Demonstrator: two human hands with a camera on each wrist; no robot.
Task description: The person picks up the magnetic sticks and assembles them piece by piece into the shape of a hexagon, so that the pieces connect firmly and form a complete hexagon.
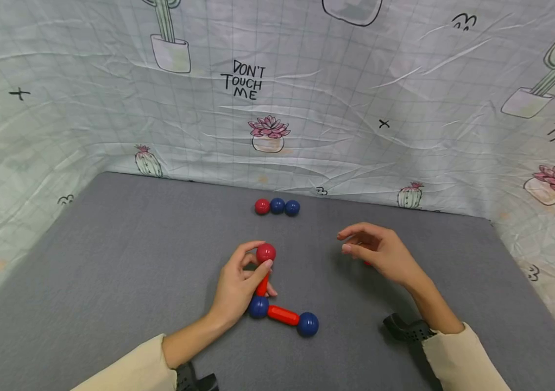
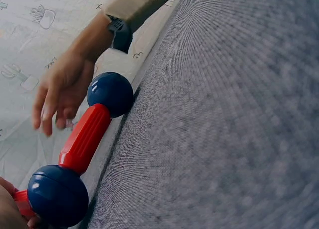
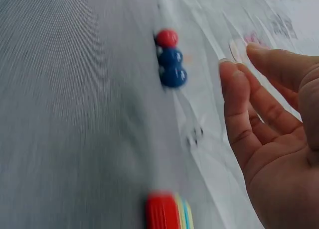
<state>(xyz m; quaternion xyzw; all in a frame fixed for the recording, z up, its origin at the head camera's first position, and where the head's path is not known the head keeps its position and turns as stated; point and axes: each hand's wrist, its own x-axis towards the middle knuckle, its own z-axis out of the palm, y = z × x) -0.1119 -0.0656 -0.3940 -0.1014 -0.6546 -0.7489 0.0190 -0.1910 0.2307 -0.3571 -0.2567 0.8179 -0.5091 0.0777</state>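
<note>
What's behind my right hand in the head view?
A red sliver shows behind the right hand; the hand covers anything else there. The right wrist view shows a red piece, partly cut off by the frame.

Balls came to six: one red ball (image 1: 266, 252) and two blue balls (image 1: 308, 325) nearby, another red ball (image 1: 262, 206) and two more blue balls (image 1: 292, 208) in the far row. Two red rods (image 1: 283, 315) showed plainly, plus one further red piece (image 3: 163, 211); the pieces beside it could not be counted. Hands numbered two, left hand (image 1: 238, 288) and right hand (image 1: 380, 250).
</note>
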